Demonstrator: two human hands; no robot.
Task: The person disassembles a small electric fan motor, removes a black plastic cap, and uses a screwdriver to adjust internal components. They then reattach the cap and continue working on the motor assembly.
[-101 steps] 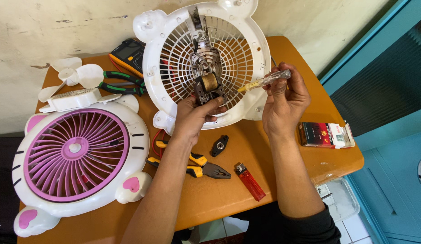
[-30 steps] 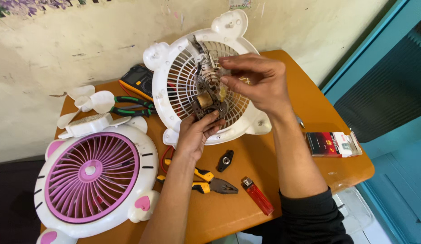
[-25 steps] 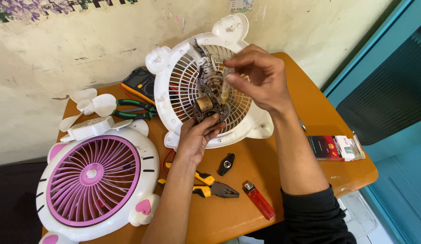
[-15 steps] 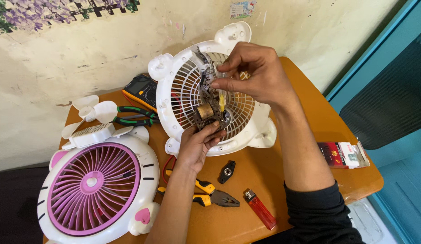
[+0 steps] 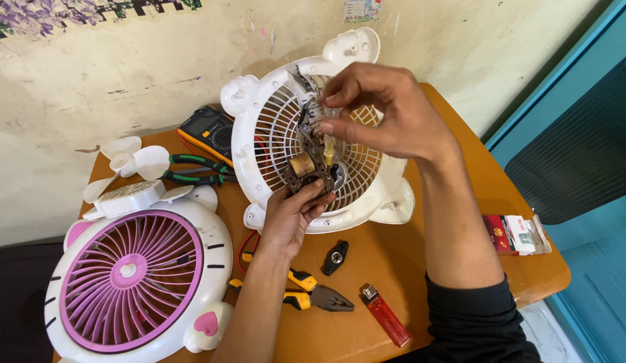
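While the left hand (image 5: 296, 212) props the small motor (image 5: 311, 171) from below, fingers closed around its lower edge, the right hand (image 5: 387, 114) reaches in from above with its fingertips pinched together on a thin part at the motor's top; what exactly is pinched is too small to tell. The motor sits against the middle of the white fan grille (image 5: 313, 134), which stands tilted up near the back edge of the orange worktop (image 5: 461, 202), towards the wall.

Behind the grille's left side lies a multimeter (image 5: 209, 131), and beside that a pair of green-handled pliers (image 5: 195, 169) and loose white fan blades (image 5: 128, 165). At the front left corner rests the pink and white fan front (image 5: 135, 282). Near the front edge are yellow-handled pliers (image 5: 306, 289), a small black part (image 5: 335, 257) and a red lighter (image 5: 387, 316). A small red and white box (image 5: 518, 233) lies at the right edge.

To do this well, the lower hand should probably keep the motor steady against the grille so the pinching hand can work gently, pulling or turning in line with the part rather than sideways, since the thin pieces there look easy to bend or snap.
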